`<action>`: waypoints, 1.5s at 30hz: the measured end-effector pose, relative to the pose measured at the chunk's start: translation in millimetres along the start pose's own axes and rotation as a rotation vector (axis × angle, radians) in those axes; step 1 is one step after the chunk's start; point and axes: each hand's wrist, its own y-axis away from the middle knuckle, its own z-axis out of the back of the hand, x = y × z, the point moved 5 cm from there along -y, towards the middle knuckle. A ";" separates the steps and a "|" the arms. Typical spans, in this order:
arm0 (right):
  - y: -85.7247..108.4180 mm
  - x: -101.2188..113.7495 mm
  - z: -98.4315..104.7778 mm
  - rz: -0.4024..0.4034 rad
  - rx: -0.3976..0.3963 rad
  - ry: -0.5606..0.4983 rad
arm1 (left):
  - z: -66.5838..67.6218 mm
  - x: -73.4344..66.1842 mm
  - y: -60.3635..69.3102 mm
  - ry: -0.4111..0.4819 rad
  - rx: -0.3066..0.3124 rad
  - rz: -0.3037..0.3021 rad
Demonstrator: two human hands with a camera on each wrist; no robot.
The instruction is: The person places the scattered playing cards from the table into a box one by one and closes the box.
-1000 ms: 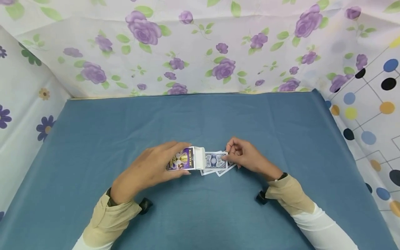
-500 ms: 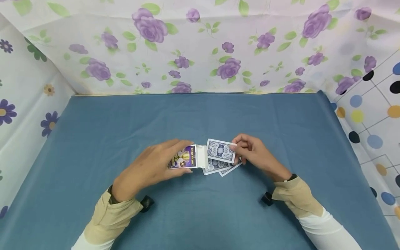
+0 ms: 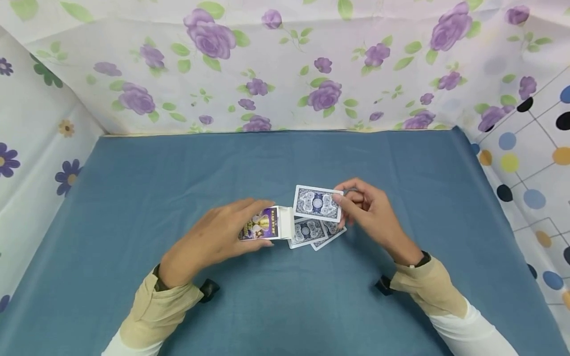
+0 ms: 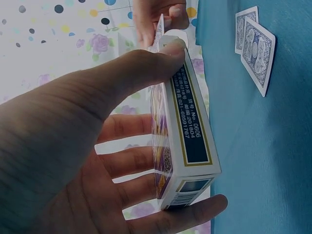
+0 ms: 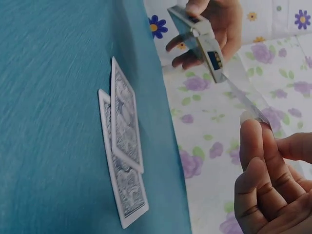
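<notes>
Held card (image 3: 317, 203) now sits farther toward the flowered sheet (image 3: 285, 69) than half a second ago, off the far right corner of the card box (image 3: 263, 224); right hand (image 3: 371, 212) has gone with it, while box and left hand (image 3: 215, 228) stay about where they were. Right hand: thumb on top, fingers curled below, pinching the card's right end, patterned back up. Whether its other end touches the box, cannot tell. Left hand: clamped on the box from its left, thumb along the near narrow side, fingers round the far side, box raised off the blue cloth (image 3: 276, 306). Purple face up, white end toward the right. Two loose cards, left one (image 3: 306, 232) overlapping right one (image 3: 333, 236), lie on the cloth just right of the box, lower than it, blue backs up. Dotted sheet (image 3: 530, 188) well right of the box.
</notes>
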 end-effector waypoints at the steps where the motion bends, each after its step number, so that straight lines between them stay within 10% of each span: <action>1: 0.4 2.8 -1.1 0.007 0.001 -0.002 | 0.0 0.2 0.2 0.000 -0.001 0.000; 19: 4.4 18.4 -2.3 0.066 -0.085 0.019 | -0.1 0.3 -1.6 -0.003 0.013 0.013; 45: 12.6 15.7 -27.4 -0.020 0.140 0.067 | -0.5 0.9 0.8 -0.005 0.029 0.047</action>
